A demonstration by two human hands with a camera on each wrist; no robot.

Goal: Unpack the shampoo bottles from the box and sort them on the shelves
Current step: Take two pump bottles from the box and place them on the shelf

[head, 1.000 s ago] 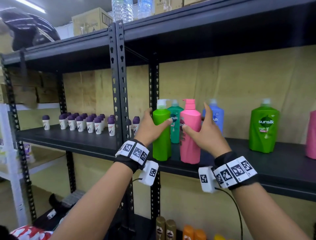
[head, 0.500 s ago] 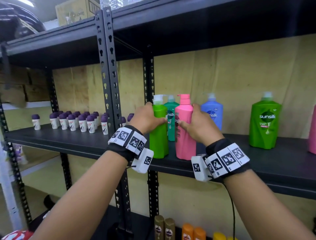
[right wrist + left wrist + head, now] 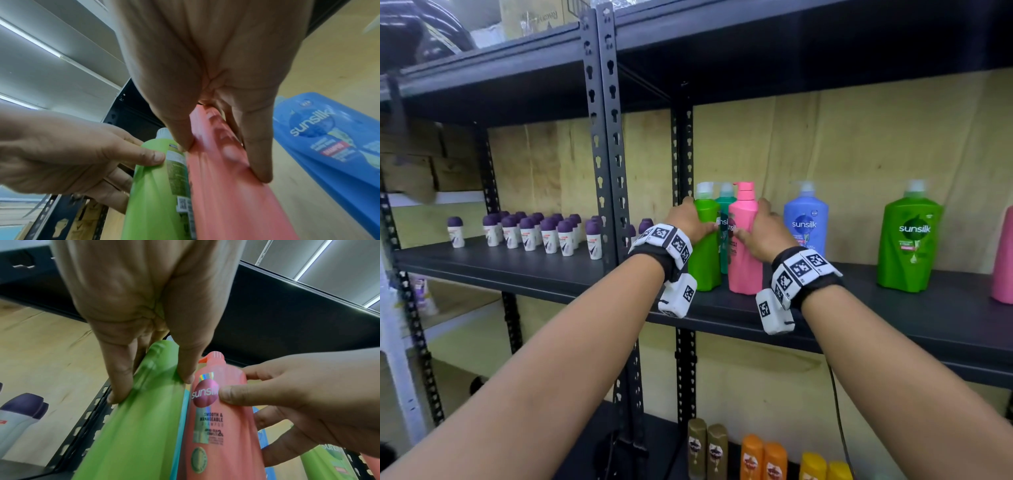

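Note:
On the black middle shelf [image 3: 893,318] stand a slim green bottle [image 3: 705,260] and a slim pink bottle [image 3: 744,260], side by side and upright. My left hand [image 3: 688,221] grips the green bottle [image 3: 144,410] with thumb in front and fingers round its left side. My right hand [image 3: 763,233] grips the pink bottle [image 3: 226,186], thumb on its front label. A teal bottle [image 3: 724,205] stands just behind the gap between them, mostly hidden.
A blue Sunsilk bottle [image 3: 805,222], a wide green one [image 3: 909,240] and a pink one [image 3: 1003,260] stand further right. Several small purple-capped bottles [image 3: 541,233] fill the left bay beyond the black uprights [image 3: 602,144]. Gold, orange and yellow bottles [image 3: 756,455] stand on the lower shelf.
Both hands have pushed the green and pink bottles further back on the shelf, close in front of the teal bottle. My view has shifted, so the shelf sits lower and nearer.

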